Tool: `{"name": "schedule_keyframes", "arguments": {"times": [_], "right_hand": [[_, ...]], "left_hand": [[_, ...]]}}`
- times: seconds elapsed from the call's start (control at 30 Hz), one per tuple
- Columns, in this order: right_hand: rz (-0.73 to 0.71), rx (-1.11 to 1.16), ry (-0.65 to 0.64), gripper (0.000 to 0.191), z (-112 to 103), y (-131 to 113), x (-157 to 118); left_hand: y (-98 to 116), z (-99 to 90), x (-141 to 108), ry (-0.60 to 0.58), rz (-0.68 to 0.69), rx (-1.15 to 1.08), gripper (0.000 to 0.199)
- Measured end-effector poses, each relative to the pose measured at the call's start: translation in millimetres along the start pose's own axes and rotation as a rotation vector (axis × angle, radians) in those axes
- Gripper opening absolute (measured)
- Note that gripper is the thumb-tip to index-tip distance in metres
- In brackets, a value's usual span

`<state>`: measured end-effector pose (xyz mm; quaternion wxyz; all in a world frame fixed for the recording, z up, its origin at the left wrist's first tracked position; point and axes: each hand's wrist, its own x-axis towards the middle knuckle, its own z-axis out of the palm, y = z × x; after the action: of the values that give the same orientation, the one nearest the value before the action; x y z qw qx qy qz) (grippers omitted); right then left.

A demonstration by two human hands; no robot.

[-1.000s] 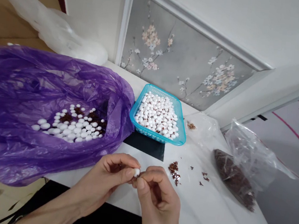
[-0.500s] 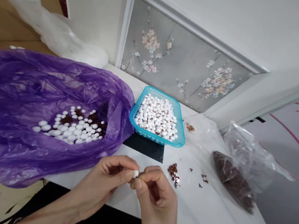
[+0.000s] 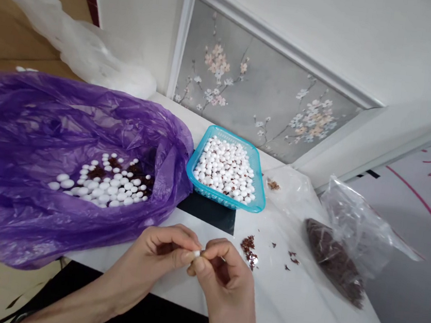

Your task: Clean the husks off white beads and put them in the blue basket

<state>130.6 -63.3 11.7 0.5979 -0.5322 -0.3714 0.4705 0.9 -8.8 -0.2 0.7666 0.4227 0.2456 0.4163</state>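
My left hand (image 3: 166, 254) pinches a small white ball (image 3: 196, 253) between thumb and forefinger, low in the middle of the view. My right hand (image 3: 221, 276) meets it from the right, its thumb and forefinger pressed together at the ball's edge; whatever those fingertips hold is too small to name. Just beyond the hands stands a blue basket (image 3: 260, 187) filled with white balls with brown bits among them. Right of my right hand lies a small pile of reddish-brown flakes (image 3: 249, 250) on the white table (image 3: 292, 305).
A purple plastic bag (image 3: 44, 163) with white balls and brown flakes inside spreads across the left. A clear bag of brown material (image 3: 334, 263) lies at the right. Behind the basket stands a framed flower panel (image 3: 255, 83). A whitish plastic bag (image 3: 91, 54) sits at the back left.
The fingertips have closed further over the white ball, so less of it shows. Both hands stay in nearly the same place.
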Motion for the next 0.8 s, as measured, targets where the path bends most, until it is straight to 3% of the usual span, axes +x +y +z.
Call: {"name": "schedule_keyframes", "arguments": {"times": [0.1,0.2,0.37,0.6,0.8], "right_hand": [[0.043,0.148,-0.027,0.023,0.6,0.4,-0.2],[-0.013,0.213,-0.037,0.022,-1.5,4.8,-1.7],[-0.11,-0.083,0.11,0.015,-12.3,17.7,-4.3],[-0.143,-0.211,-0.046,0.014,-20.2,25.1,-3.1],[-0.154,-0.205,-0.066,0.012,-19.2,24.6,-1.4]], "left_hand": [[2.5,2.4,-0.4,-0.028,-0.035,-0.045,0.006],[5.9,5.1,-1.5,-0.019,-0.083,-0.113,0.009],[3.8,0.8,-3.8,-0.08,0.01,-0.12,0.012],[-2.0,-3.7,-5.3,-0.103,0.056,0.043,0.018],[-1.7,-4.1,-6.9,-0.109,0.031,0.045,0.015]]}}
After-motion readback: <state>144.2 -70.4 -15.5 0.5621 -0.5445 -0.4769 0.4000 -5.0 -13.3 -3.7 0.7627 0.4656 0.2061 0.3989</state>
